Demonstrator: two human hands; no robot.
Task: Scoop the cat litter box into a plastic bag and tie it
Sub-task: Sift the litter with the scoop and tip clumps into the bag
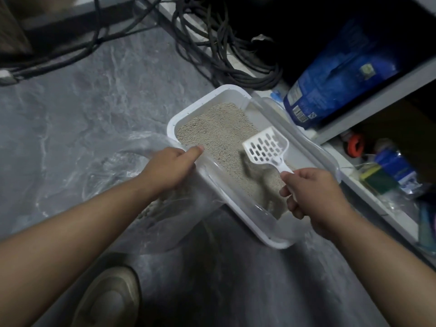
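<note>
Grey marbled floor (pixel 94 102) spreads under everything, with black cables (pixel 212 43) coiled at the far side. White litter box (pixel 271 241) sits right of centre, its far half filled with beige litter (pixel 219 133). Clear plastic bag (pixel 132 175) lies crumpled against the box's left wall, some litter inside. Blue litter bag (pixel 330 79) leans on a shelf at the far right. The left hand (pixel 169 168) grips the box's left rim, thumb over the edge. The right hand (pixel 313 194) clasps the handle of a white slotted scoop (pixel 266 147), its blade above the litter.
</note>
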